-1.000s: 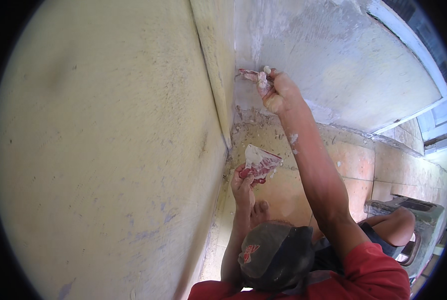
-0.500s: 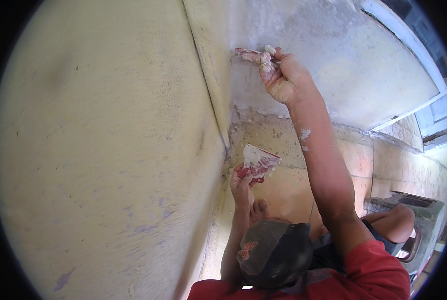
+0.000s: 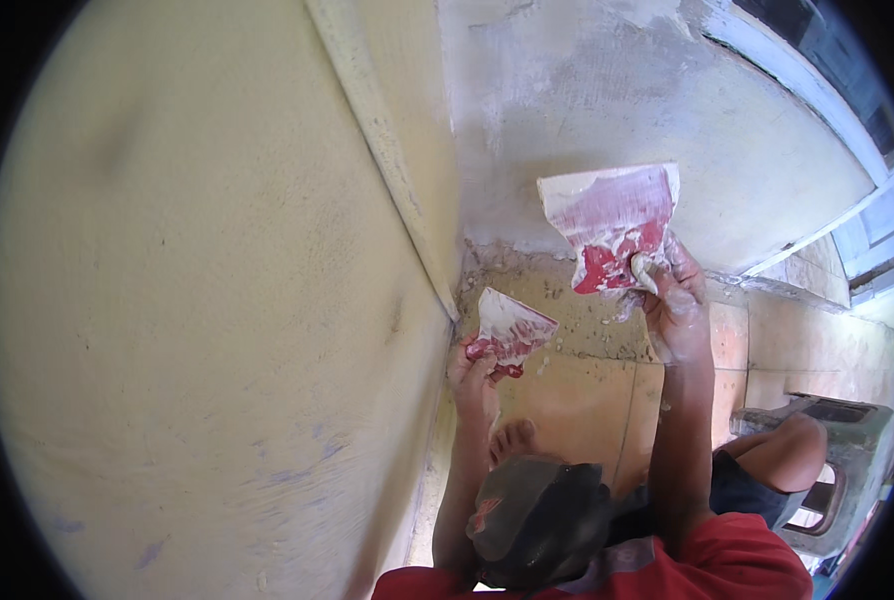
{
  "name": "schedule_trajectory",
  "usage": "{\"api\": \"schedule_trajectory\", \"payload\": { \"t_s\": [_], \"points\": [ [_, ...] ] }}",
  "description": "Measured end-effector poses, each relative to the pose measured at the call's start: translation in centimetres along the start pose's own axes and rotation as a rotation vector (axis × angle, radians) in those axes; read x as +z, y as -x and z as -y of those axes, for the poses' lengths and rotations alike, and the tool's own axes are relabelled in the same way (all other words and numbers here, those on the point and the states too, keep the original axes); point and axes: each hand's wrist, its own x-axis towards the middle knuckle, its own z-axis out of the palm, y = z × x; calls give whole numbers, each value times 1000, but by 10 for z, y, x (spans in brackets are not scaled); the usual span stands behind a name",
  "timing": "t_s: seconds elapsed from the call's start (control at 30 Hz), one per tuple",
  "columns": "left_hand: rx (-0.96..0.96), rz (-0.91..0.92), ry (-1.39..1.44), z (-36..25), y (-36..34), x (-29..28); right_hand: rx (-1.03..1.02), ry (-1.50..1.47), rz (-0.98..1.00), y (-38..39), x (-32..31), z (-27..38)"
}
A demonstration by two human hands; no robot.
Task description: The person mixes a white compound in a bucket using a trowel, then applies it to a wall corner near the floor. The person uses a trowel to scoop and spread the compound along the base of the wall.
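Note:
My left hand (image 3: pixel 469 370) grips a small red putty knife (image 3: pixel 510 330) smeared with white paste, low beside the yellow wall (image 3: pixel 197 300). In my right hand (image 3: pixel 675 305), whitened with paste, is a wider red spreader (image 3: pixel 607 215), its broad edge upward, face toward the camera and coated in white. It is in front of the pale patched wall (image 3: pixel 767 150), right of the inside corner; whether it touches that wall I cannot tell. Both hands are closed round their tools.
A vertical strip (image 3: pixel 377 140) runs down the yellow wall. Below are floor tiles (image 3: pixel 577 400) with grit along the wall's foot. A worn grey-green stool (image 3: pixel 857 450) stands at lower right beside my bent knee (image 3: pixel 792 450). A dark cap (image 3: pixel 532 520) shows at the bottom. A blue-white frame (image 3: pixel 872 220) edges the right.
My right hand has left the corner higher up the pale wall and moved down and right, turning its spreader so the broad face shows. My left hand has barely moved.

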Motion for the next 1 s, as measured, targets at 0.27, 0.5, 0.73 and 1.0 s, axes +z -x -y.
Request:
{"api": "schedule_trajectory", "payload": {
  "t_s": [0.27,0.5,0.73,1.0],
  "points": [
    [-31,109,-136,-65,19,60,-61,114,-113,40,-55,-36],
    [-132,138,-61,-82,11,88,-570,885,-48,42,-56,-65],
    [-159,208,-149,-83,4,100,-566,1092,-59,61,-94,-112],
    [-17,196,-156,-82,29,114,-229,1054,-260,88,-133,-102]
  ]
}}
